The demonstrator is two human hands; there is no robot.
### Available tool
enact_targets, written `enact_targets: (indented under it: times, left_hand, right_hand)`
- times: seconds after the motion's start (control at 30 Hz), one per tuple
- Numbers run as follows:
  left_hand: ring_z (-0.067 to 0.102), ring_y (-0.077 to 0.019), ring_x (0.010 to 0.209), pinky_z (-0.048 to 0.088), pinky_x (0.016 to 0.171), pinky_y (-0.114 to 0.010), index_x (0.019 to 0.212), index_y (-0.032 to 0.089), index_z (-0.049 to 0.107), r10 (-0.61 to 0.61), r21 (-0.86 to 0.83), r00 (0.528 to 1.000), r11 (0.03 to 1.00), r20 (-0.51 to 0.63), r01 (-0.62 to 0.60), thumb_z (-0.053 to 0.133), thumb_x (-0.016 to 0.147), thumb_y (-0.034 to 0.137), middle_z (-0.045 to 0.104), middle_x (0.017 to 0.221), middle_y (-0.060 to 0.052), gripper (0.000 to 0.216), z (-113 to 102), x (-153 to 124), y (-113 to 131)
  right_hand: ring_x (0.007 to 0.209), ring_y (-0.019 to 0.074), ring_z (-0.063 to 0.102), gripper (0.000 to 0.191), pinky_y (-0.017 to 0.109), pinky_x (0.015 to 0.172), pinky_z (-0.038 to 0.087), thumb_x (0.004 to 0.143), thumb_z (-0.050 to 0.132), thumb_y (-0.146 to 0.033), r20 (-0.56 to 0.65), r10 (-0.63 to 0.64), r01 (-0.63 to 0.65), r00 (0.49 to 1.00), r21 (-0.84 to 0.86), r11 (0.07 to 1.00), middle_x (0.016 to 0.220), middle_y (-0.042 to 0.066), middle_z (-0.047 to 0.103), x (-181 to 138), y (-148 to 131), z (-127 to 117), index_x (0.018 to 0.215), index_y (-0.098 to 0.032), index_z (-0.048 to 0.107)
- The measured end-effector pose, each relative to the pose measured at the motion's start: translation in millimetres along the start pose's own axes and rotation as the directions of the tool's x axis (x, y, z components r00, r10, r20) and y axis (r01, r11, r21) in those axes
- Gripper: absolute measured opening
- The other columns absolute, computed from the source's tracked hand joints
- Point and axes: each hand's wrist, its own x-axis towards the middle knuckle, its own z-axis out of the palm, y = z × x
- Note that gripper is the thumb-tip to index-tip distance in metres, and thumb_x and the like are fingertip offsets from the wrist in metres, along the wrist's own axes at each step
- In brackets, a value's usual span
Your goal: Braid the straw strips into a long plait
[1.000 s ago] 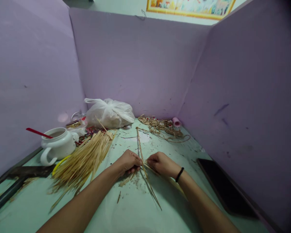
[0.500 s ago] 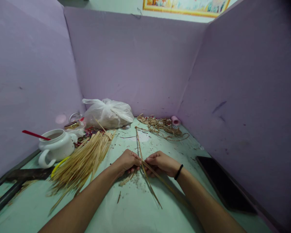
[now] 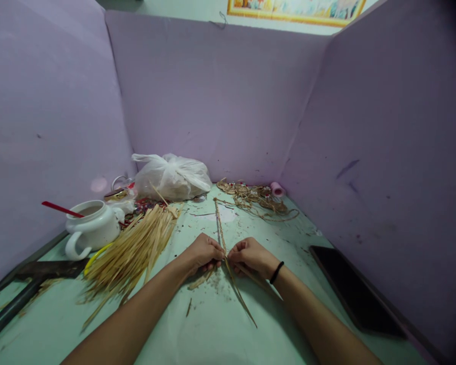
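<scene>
A thin straw braid (image 3: pixel 220 223) runs from the middle of the table down to my fingers, its loose strand ends trailing toward me. My left hand (image 3: pixel 207 253) pinches the braid's lower end from the left side. Close on the other side, my right hand (image 3: pixel 252 257), with a black band at the wrist, has its fingers closed on a straw strand (image 3: pixel 256 278) that passes beneath the palm toward the forearm. Left of my left arm lies a fanned bundle of dry straw strips (image 3: pixel 136 248). Short straw scraps (image 3: pixel 202 280) lie under my left hand.
A white pot (image 3: pixel 94 228) with a red stick stands at the left, by a dark-handled hammer-like tool (image 3: pixel 33 281). Farther back are a tied plastic bag (image 3: pixel 174 180), a heap of twine (image 3: pixel 258 197) and a pink spool (image 3: pixel 277 189). A dark flat slab (image 3: pixel 353 289) lies right. Purple walls (image 3: pixel 220 101) enclose the table.
My right hand has drawn its strand to the right, away from the braid's end, so it no longer crosses there. My left hand keeps its pinch. The view has shifted slightly.
</scene>
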Motion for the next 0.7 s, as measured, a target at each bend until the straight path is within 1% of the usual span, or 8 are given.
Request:
enact_targets:
  times: [0.17, 0.27, 0.33, 0.4, 0.5, 0.6, 0.7]
  left_hand:
    - [0.034, -0.0049, 0.028, 0.020, 0.029, -0.017, 0.052, 0.012, 0.053, -0.020, 0.081, 0.999, 0.996, -0.042, 0.024, 0.048, 0.056, 0.014, 0.048, 0.040, 0.002, 0.006, 2.9, 0.3, 0.6]
    - [0.035, -0.0054, 0.028, 0.021, 0.030, -0.017, 0.051, 0.012, 0.053, -0.019, 0.126, 0.997, 0.992, -0.077, 0.028, 0.048, 0.054, 0.012, 0.047, 0.038, 0.002, 0.006, 2.9, 1.4, -0.4]
    - [0.035, -0.0056, 0.028, 0.022, 0.031, -0.017, 0.050, 0.012, 0.053, 0.017, 0.112, 0.996, 0.994, -0.088, -0.007, 0.047, 0.053, 0.010, 0.045, 0.036, 0.003, 0.007, 2.7, 1.7, -0.9]
    - [0.034, -0.0056, 0.028, 0.023, 0.031, -0.017, 0.049, 0.012, 0.052, 0.057, 0.079, 0.994, 0.996, -0.088, -0.050, 0.045, 0.053, 0.008, 0.044, 0.035, 0.003, 0.008, 2.8, 1.2, -0.8]
    - [0.034, -0.0056, 0.027, 0.023, 0.031, -0.017, 0.048, 0.012, 0.051, 0.075, 0.039, 0.994, 0.997, -0.083, -0.072, 0.045, 0.053, 0.008, 0.044, 0.035, 0.003, 0.009, 3.5, -0.3, 0.2]
    - [0.034, -0.0052, 0.027, 0.023, 0.032, -0.017, 0.048, 0.012, 0.050, 0.062, 0.005, 0.995, 0.998, -0.083, -0.062, 0.045, 0.054, 0.007, 0.045, 0.035, 0.003, 0.009, 4.3, -2.2, 2.3]
    - [0.034, -0.0048, 0.027, 0.022, 0.032, -0.017, 0.049, 0.012, 0.051, 0.044, -0.037, 0.995, 0.998, -0.093, -0.047, 0.045, 0.053, 0.007, 0.045, 0.035, 0.003, 0.009, 4.6, -4.1, 5.0]
  right_hand:
    - [0.032, 0.0072, 0.040, 0.014, 0.018, 0.032, 0.031, 0.055, 0.047, -0.011, -0.061, -0.059, 0.051, 0.996, -0.115, 0.992, 0.033, -0.004, 0.044, 3.4, -1.2, 7.8, 0.042, -0.015, 0.046]
    - [0.031, 0.0060, 0.037, 0.013, 0.017, 0.032, 0.028, 0.055, 0.048, -0.009, -0.058, -0.046, 0.036, 0.997, -0.161, 0.986, 0.033, -0.004, 0.044, 4.4, -6.4, 8.0, 0.043, -0.015, 0.047]
    - [0.032, 0.0057, 0.038, 0.012, 0.017, 0.033, 0.030, 0.055, 0.050, -0.009, -0.036, -0.020, 0.013, 0.999, -0.172, 0.985, 0.035, -0.004, 0.045, 3.3, -12.5, 6.2, 0.045, -0.014, 0.049]
    - [0.034, 0.0066, 0.042, 0.011, 0.017, 0.036, 0.035, 0.056, 0.052, -0.009, -0.014, 0.013, -0.015, 1.000, -0.177, 0.984, 0.037, -0.004, 0.048, 0.9, -19.5, 3.9, 0.047, -0.014, 0.050]
    - [0.037, 0.0075, 0.046, 0.009, 0.018, 0.040, 0.039, 0.057, 0.054, -0.008, 0.015, 0.038, -0.034, 0.999, -0.202, 0.979, 0.040, -0.002, 0.052, -2.2, -27.1, 1.1, 0.050, -0.014, 0.053]
    - [0.037, 0.0058, 0.044, 0.008, 0.016, 0.038, 0.035, 0.057, 0.056, -0.008, 0.009, 0.017, -0.016, 1.000, -0.176, 0.984, 0.042, -0.002, 0.053, -1.9, -27.3, -0.1, 0.050, -0.013, 0.055]
    - [0.035, 0.0040, 0.039, 0.007, 0.015, 0.035, 0.030, 0.056, 0.058, -0.010, -0.024, 0.006, -0.009, 1.000, -0.094, 0.995, 0.041, -0.003, 0.051, 0.5, -21.6, 0.1, 0.050, -0.012, 0.054]
